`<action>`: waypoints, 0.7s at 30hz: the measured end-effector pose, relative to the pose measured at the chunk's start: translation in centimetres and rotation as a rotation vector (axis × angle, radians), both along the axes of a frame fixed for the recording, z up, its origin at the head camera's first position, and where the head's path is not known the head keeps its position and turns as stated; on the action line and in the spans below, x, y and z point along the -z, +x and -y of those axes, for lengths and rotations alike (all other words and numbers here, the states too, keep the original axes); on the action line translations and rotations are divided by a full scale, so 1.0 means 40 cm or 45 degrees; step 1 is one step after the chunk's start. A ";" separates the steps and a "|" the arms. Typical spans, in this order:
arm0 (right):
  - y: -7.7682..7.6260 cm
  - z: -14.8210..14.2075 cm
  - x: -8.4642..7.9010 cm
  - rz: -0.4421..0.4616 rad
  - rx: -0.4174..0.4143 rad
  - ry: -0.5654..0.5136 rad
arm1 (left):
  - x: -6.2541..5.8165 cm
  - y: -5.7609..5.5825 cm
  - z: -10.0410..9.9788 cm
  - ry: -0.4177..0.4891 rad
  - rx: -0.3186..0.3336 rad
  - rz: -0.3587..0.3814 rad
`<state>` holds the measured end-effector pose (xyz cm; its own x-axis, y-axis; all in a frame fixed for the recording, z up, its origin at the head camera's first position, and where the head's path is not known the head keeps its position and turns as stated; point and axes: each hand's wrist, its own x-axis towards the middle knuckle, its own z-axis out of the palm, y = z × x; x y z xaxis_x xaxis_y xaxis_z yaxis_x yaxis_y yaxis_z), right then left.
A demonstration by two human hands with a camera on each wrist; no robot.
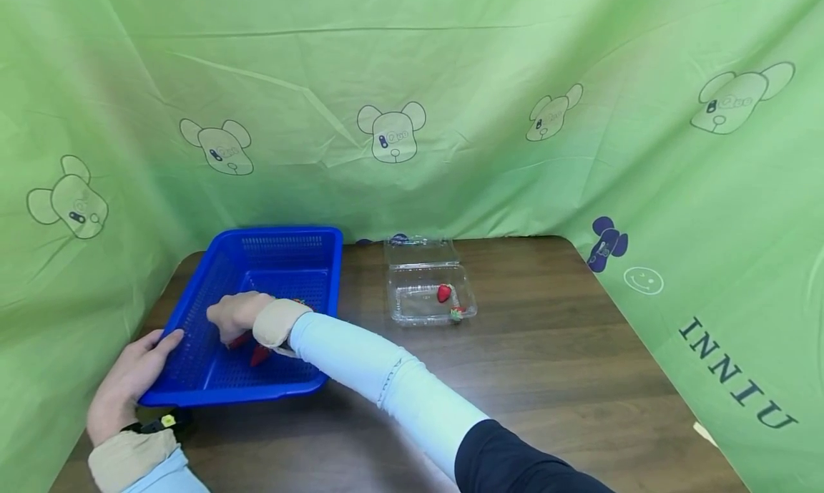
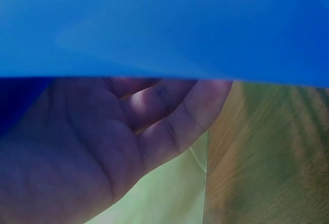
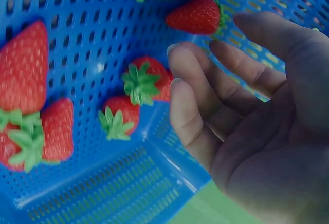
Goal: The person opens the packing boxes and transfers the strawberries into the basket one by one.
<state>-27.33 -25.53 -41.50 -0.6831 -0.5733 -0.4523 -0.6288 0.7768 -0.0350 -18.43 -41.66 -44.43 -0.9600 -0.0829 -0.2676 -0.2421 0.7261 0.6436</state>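
A blue plastic basket [image 1: 222, 391] with perforated walls stands on the left of the table. My left hand [image 1: 136, 364] grips its left rim, thumb on top and fingers underneath, as the left wrist view shows the fingers [image 2: 169, 126] bent below the blue edge. Inside the basket is my right hand [image 1: 237, 314], reaching in over the right side. Its fingers [image 3: 187, 111] are loosely bent with nothing between them in the right wrist view. Closest to the fingertips lies a strawberry [image 3: 194, 16]; several more, such as a large strawberry [image 3: 25, 70], are spread over the basket's bottom.
Right of the basket, a clear plastic clamshell box [image 1: 415, 308] sits with its lid [image 1: 421, 252] folded back. It holds a red strawberry [image 1: 444, 293] and another strawberry [image 1: 457, 313] at its front right corner. Green cloth [image 1: 489, 192] hangs around the wooden table [image 1: 553, 364].
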 end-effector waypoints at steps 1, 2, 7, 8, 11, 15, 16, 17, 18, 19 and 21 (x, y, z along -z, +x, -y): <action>-0.003 -0.002 -0.003 -0.016 -0.007 -0.002 | 0.000 0.000 0.000 -0.007 0.001 -0.005; -0.006 -0.005 -0.007 -0.030 -0.014 -0.009 | 0.000 0.001 0.000 -0.011 0.003 -0.005; -0.025 -0.017 -0.025 -0.138 -0.070 -0.067 | 0.000 -0.002 -0.003 0.030 -0.006 0.020; -0.030 -0.020 -0.030 -0.147 -0.078 -0.090 | 0.000 -0.003 -0.004 0.036 -0.007 0.023; -0.044 -0.035 -0.047 -0.165 -0.103 -0.160 | -0.001 -0.004 -0.007 0.033 -0.006 0.028; -0.054 -0.068 -0.073 -0.165 -0.162 -0.287 | 0.000 -0.004 -0.005 0.002 -0.003 0.021; -0.055 -0.079 -0.080 -0.172 -0.188 -0.322 | 0.000 -0.003 -0.004 0.001 -0.006 0.023; -0.056 -0.092 -0.087 -0.178 -0.215 -0.359 | 0.000 -0.003 -0.003 0.005 -0.010 0.027; -0.057 -0.106 -0.093 -0.190 -0.239 -0.401 | 0.000 -0.003 -0.002 0.010 -0.014 0.030; -0.058 -0.121 -0.099 -0.207 -0.256 -0.440 | 0.000 -0.003 -0.002 0.014 -0.017 0.035; -0.062 -0.154 -0.111 -0.249 -0.291 -0.525 | 0.000 -0.001 0.000 0.030 -0.023 0.039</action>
<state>-29.82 -19.38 -37.05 -0.5684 -0.8221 -0.0329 -0.8066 0.5647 -0.1745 -18.48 -41.64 -44.44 -0.9498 -0.0937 -0.2986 -0.2748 0.7063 0.6524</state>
